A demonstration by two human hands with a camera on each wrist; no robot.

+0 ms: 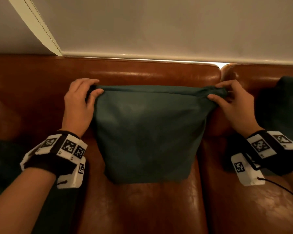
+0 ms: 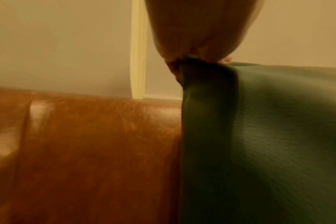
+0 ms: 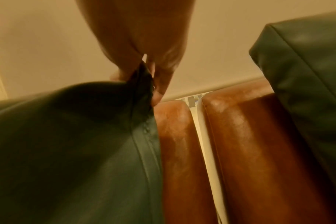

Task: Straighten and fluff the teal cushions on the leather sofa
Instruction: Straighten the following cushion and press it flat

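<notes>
A teal cushion (image 1: pixel 149 130) stands upright in the middle of the brown leather sofa (image 1: pixel 142 73), its bottom edge on the seat. My left hand (image 1: pixel 85 95) pinches its top left corner and my right hand (image 1: pixel 225 97) pinches its top right corner, so the top edge is stretched taut between them. The left wrist view shows the left hand (image 2: pixel 190 60) gripping bunched fabric of the cushion (image 2: pixel 278 136). Seen from the right wrist, the right hand (image 3: pixel 144 71) pinches the seam corner of the cushion (image 3: pixel 67 144).
A second teal cushion (image 1: pixel 282 105) leans on the backrest at the right, also in the right wrist view (image 3: pixel 307 68). More teal fabric (image 1: pixel 10 162) lies under my left forearm. Behind the sofa is a pale wall with a white trim strip (image 1: pixel 35 24).
</notes>
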